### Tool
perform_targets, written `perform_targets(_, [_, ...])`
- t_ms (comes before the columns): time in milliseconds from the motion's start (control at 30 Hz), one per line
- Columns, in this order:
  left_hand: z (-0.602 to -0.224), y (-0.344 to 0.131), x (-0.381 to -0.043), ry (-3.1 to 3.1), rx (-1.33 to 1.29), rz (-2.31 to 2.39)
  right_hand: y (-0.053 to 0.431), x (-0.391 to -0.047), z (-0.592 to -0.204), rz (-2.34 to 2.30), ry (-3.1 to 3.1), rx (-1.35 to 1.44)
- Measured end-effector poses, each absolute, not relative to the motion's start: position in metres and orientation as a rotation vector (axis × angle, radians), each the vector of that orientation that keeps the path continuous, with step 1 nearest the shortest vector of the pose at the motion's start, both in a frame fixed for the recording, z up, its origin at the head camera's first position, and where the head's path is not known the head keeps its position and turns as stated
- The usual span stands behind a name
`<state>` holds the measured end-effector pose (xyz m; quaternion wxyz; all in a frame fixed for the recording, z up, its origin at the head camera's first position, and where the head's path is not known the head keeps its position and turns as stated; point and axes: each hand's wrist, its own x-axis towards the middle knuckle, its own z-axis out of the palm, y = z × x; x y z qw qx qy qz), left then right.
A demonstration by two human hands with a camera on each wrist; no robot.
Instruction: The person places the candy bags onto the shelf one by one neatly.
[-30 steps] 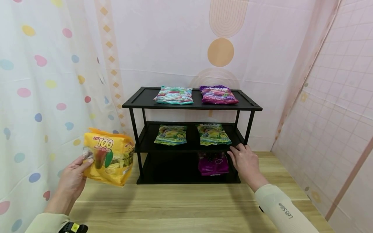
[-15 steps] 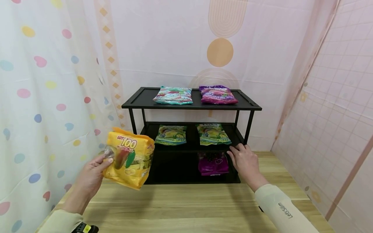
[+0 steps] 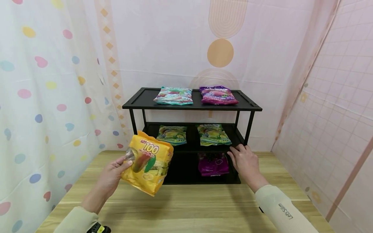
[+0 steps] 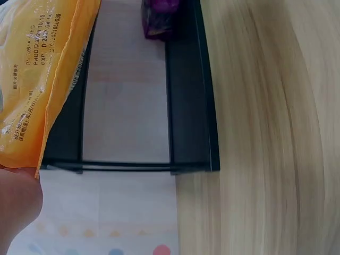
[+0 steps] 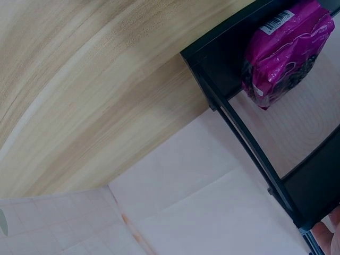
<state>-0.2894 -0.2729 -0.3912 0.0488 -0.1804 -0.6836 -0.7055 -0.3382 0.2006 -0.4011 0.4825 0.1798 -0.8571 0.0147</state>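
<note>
My left hand [image 3: 112,176] pinches a yellow bag of mango candy [image 3: 148,163] by its left edge, in front of the black three-tier shelf [image 3: 192,107]. The bag is upright but tilted and hides the shelf's lower left part. In the left wrist view the bag's printed side [image 4: 37,74] shows, with the thumb [image 4: 18,202] below it. My right hand [image 3: 246,163] holds the right front corner of the middle tier. In the right wrist view its fingers [image 5: 324,236] show beside that corner. A purple bag [image 3: 213,164] stands on the bottom tier, right side.
On the top tier lie a teal-and-white bag [image 3: 174,96] and a purple-pink bag [image 3: 218,95]. Two green-yellow bags, the left one [image 3: 172,134] and the right one [image 3: 214,135], lie on the middle tier. The shelf stands on a wooden table [image 3: 198,207], with curtains behind and beside it.
My left hand has moved rightward with the yellow bag, from left of the shelf to in front of its left part. The right hand and the other bags have stayed put.
</note>
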Motion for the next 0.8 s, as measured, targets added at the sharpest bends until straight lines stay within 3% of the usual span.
perform_targets(333, [-0.394,-0.248,-0.293,-2.294,-0.467,-2.124,0.200,-0.337,-0.401,0.040,-2.087,0.434])
perform_targets(800, [-0.401,-0.228,-0.299,-2.511,-0.561,-2.061,0.201,-0.337,-0.402,0.039,-2.106,0.436])
